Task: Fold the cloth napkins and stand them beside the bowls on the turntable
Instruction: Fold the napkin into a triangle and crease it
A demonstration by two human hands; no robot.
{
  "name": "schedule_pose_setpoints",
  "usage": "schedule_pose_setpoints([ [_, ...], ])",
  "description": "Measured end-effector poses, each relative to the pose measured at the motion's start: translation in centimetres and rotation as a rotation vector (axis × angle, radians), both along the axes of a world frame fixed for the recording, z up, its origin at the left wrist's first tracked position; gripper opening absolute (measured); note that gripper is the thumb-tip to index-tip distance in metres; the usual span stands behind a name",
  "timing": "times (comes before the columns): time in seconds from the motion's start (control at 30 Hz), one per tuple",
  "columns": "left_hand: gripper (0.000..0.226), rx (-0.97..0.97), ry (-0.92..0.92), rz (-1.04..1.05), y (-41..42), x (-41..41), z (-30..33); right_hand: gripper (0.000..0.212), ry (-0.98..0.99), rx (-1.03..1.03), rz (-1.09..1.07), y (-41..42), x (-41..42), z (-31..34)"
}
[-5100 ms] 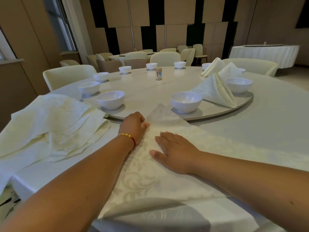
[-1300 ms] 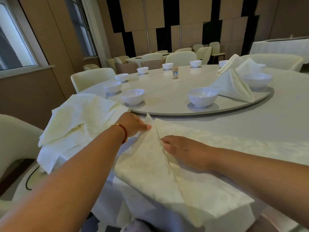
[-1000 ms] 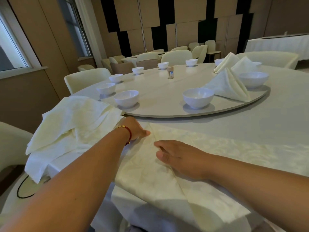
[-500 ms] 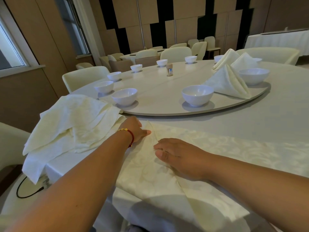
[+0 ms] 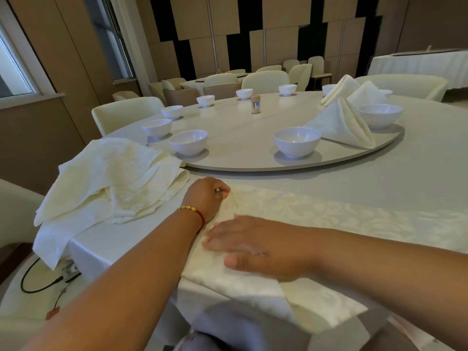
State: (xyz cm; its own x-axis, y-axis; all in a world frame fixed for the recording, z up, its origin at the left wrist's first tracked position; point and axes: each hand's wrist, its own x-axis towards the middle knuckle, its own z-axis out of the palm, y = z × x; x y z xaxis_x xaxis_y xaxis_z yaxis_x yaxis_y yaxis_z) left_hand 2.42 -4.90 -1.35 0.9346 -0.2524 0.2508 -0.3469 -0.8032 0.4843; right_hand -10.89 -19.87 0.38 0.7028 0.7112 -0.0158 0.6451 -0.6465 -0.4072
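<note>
Right hand (image 5: 255,245), fingers straight, presses flat on the cream damask cloth napkin (image 5: 253,282) at the near table edge; left hand (image 5: 207,196), fingers curled, pins its far corner, short of the round pale turntable (image 5: 253,140).

One head-worn wide-angle view. It looks forward and down across the round table (image 5: 379,183) from its near edge, facing the turntable (image 5: 253,138). Both forearms enter from the bottom corners, close to the lens. The turntable sits mid-frame, beyond the hands. Chairs and panelled wall lie behind the turntable, far off.
</note>
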Motion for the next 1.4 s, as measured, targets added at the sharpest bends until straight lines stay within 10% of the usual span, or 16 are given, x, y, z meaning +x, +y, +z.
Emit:
schedule_pose_setpoints([
  [0.4,0.050,0.306,0.082,-0.119,0.7,-1.0,0.1,0.072,0.015,-0.093,0.249,-2.7,-3.8,-0.8],
  [0.57,0.063,0.448,0.099,-0.155,0.6,-1.7,0.0,0.051,0.136,0.309,-0.229,-4.6,-1.4,0.0],
  [0.67,0.066,0.451,0.103,-0.151,0.7,-1.9,0.0,0.023,-0.157,0.226,-0.529,-7.2,1.7,0.2],
  [0.83,0.067,0.429,0.099,-0.141,0.7,-1.9,-0.2,0.044,-0.122,-0.034,-0.828,-10.7,5.3,0.3],
  [1.4,0.064,0.399,0.115,-0.115,0.4,-1.7,-0.1,0.029,0.295,-0.287,-0.892,-20.2,1.3,4.1],
])
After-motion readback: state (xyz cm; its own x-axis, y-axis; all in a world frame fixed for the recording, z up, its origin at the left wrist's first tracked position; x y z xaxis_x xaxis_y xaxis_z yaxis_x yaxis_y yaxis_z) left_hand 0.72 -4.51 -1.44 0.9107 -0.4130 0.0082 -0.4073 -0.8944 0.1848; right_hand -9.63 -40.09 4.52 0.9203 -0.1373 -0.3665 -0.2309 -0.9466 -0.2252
